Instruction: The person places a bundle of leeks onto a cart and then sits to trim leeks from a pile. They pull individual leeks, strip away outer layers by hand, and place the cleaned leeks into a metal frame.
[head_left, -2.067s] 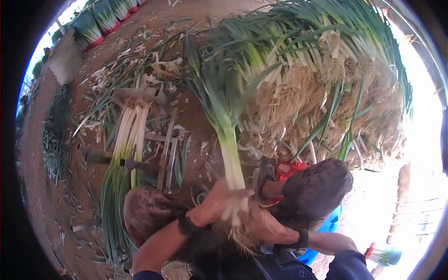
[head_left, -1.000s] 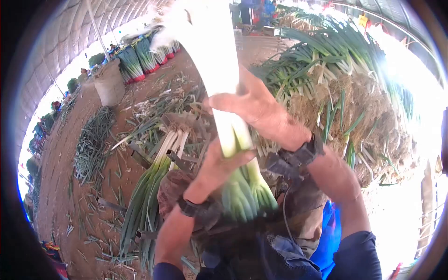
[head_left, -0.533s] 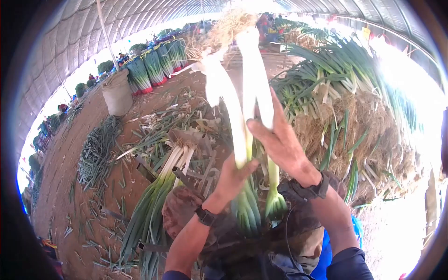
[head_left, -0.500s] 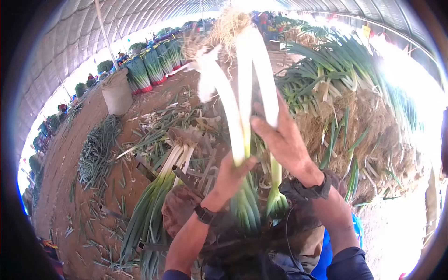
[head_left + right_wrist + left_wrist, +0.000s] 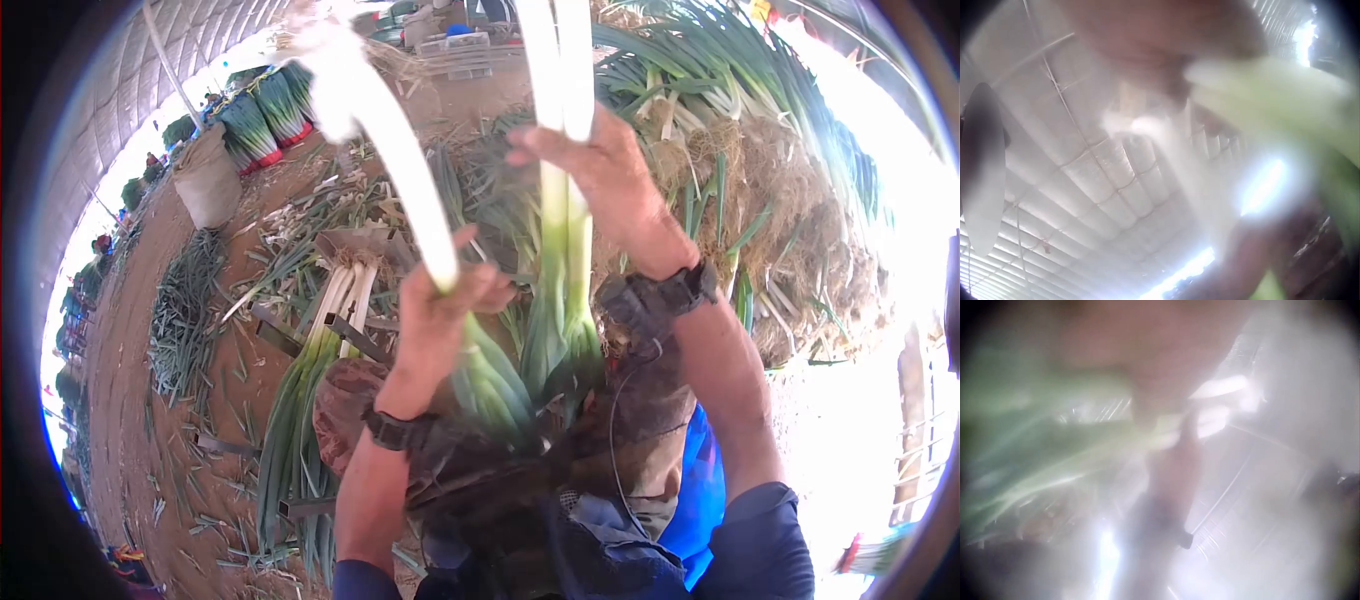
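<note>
Leeks (image 5: 412, 185), three in hand, were held up with their white ends away: the left hand (image 5: 432, 322) had its fingers curled round one; the right hand (image 5: 622, 187), thumb across the stems, gripped two. Good handling probably called for a firm but gentle grip, stems kept straight and separate. Beyond lay one bundle (image 5: 300, 405), its stalks uncountable, on one metal rack (image 5: 358, 338); one large heap (image 5: 690, 75); one sack (image 5: 207, 182); and two clearly visible red-based bundles (image 5: 250, 133).

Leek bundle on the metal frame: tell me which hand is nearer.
Left: in the head view, the left hand is just right of the leek bundle; the right hand is higher and farther right.
</note>
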{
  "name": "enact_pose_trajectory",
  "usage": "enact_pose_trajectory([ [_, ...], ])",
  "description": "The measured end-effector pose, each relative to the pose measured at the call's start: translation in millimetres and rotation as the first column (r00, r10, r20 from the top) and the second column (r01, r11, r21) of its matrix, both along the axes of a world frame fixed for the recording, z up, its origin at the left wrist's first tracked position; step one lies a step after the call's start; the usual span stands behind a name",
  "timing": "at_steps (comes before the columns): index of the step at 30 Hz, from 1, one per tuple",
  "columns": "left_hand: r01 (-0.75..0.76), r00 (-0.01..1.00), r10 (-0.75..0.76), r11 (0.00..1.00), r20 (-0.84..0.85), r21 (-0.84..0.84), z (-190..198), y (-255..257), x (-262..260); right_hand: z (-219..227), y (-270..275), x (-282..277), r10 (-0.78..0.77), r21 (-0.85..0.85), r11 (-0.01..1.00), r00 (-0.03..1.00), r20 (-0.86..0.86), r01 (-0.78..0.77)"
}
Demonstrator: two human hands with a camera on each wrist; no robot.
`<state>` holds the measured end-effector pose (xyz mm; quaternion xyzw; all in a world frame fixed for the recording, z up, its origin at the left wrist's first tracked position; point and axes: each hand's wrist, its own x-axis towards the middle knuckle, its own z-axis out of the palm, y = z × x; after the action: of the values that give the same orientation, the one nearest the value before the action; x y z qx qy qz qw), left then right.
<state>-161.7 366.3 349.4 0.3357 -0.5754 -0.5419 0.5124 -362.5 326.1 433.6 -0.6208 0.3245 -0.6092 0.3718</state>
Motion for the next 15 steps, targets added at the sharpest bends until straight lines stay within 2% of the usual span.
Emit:
enact_pose_trajectory([
  [2, -0.191, 0.976, 0.203, 0.971, 0.072, -0.142, 4, -8, 14, 2, 0, -15, 0.054, 0.047, 0.997, 0.997, 0.051, -0.056],
  [4, -0.385, 0.916, 0.399, 0.906, 0.050, -0.179, 14, -22, 19, 2, 2, -21, 0.110, 0.085, 0.989, 0.989, 0.103, -0.119],
  [6, -0.399, 0.910, 0.414, 0.890, 0.025, -0.219, 10, -35, 23, 3, 4, -22, 0.211, 0.120, 0.965, 0.964, 0.163, -0.232],
  [8, -0.345, 0.939, 0.344, 0.938, -0.011, -0.047, 3, -45, 12, -18, -14, -23, 0.358, -0.060, 0.934, 0.922, 0.149, -0.353],
  [9, -0.263, 0.957, 0.281, 0.946, 0.074, -0.188, -17, -47, -4, -30, -8, -14, 0.280, -0.380, 0.874, 0.953, -0.118, -0.304],
  [10, -0.168, 0.959, 0.230, 0.933, 0.169, -0.318, -34, -44, -23, -6, 17, 7, 0.251, 0.295, 0.897, 0.929, 0.271, -0.329],
  [12, -0.117, 0.973, 0.161, 0.960, 0.162, -0.254, -7, -13, -44, -20, 15, 15, 0.210, 0.154, 0.958, 0.958, 0.194, -0.242],
  [13, -0.115, 0.974, 0.160, 0.959, 0.158, -0.259, -8, -10, -45, -25, 15, 15, 0.209, 0.149, 0.960, 0.959, 0.190, -0.239],
  [15, 0.034, 0.999, -0.034, 0.996, 0.006, -0.082, -13, -5, -47, -32, 16, 13, 0.220, 0.168, 0.952, 0.955, 0.198, -0.254],
])
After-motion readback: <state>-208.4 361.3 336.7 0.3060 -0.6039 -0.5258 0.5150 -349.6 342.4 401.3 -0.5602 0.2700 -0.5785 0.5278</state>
